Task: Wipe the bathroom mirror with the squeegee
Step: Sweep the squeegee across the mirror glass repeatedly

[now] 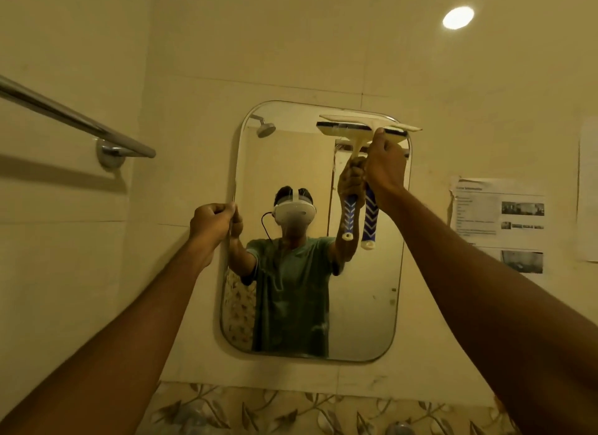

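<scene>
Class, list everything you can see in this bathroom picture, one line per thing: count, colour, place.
mirror: one, rounded corners, on the cream wall, centre
squeegee: one, cream head, blue-and-white handle, at the mirror's top right
towel rail: one, chrome, left wall
printed sheets: at least two, white, wall right of the mirror
ceiling light: one, white, top right
left hand: holds the mirror's left edge
right hand: grips the squeegee handle

You've got a cream tiled wall (291, 62) carrying everything: mirror (307, 305) centre, chrome towel bar (74, 119) far left, printed paper sheets (500, 221) taped right of the mirror.
</scene>
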